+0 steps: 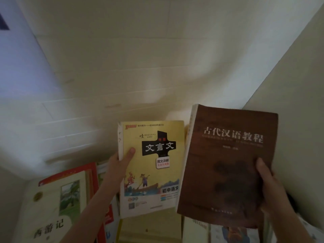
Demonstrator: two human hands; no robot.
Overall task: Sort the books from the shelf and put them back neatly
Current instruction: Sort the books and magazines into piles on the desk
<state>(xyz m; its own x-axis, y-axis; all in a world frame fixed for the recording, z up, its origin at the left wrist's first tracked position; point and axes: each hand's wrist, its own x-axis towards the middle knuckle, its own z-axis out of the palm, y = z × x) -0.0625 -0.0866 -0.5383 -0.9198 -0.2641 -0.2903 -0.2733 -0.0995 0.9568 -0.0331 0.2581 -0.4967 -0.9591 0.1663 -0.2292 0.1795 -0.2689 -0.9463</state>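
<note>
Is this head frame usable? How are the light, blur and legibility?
Head view: dim, warm light, bluish patch upper left; motion blur smears the wall and small print on the brown book in the right hand; the yellow book in the left hand is sharper; both large titles read.

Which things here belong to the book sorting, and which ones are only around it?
Part of the job:
- yellow book, held by the left hand
- brown book, held by the right hand
- cream book and red book, lying below

Only around:
- wall
- dark patch at top left
</note>
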